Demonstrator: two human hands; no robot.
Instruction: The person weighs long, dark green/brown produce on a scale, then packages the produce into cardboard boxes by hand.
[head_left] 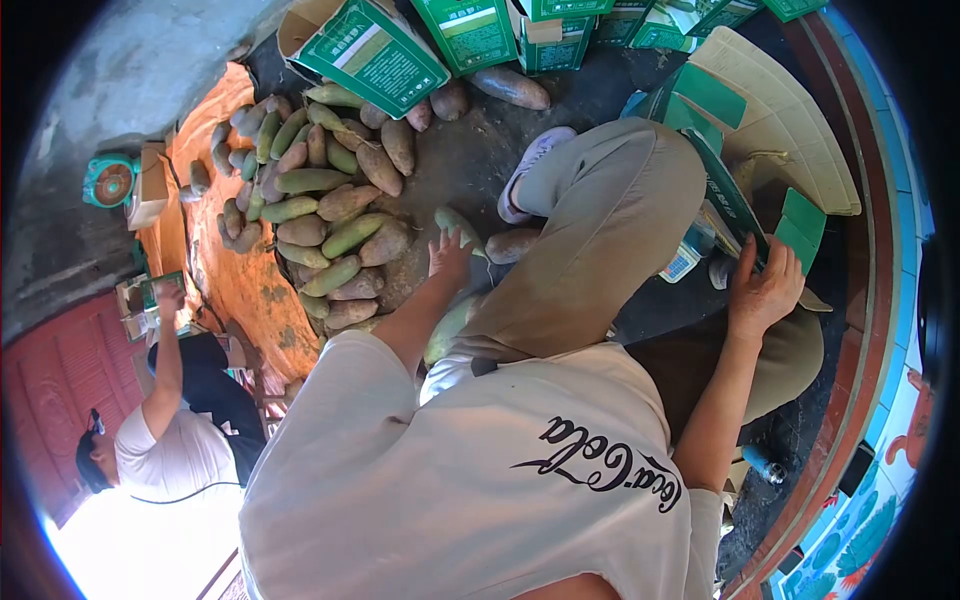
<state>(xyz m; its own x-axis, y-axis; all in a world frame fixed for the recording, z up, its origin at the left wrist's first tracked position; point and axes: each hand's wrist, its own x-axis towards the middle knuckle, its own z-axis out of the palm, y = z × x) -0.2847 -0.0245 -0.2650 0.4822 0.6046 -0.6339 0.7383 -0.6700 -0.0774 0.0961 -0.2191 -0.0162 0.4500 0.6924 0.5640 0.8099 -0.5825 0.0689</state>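
Note:
My left hand [449, 258] is reached out over a grey-green long gourd [457, 222] on the dark floor, its fingers curled against it; the grip's underside is hidden. On the right, my right hand [765, 290] grips the edge of an open green cardboard box [730, 185] beside my knee. The box's flaps [800, 225] stand out, and part of its inside shows brown. Left of my left hand lies a heap of green and brownish gourds [340, 205]. A brown gourd [512, 246] lies by my foot, and a pale green one [452, 325] is close to my thigh.
Several green boxes [375, 55] stand along the far side. An orange sheet [225, 290] lies under part of the heap. A small fan [110, 182] is at the left, above a co-worker [175, 440] with one arm raised. A scale [680, 263] partly shows beside my leg.

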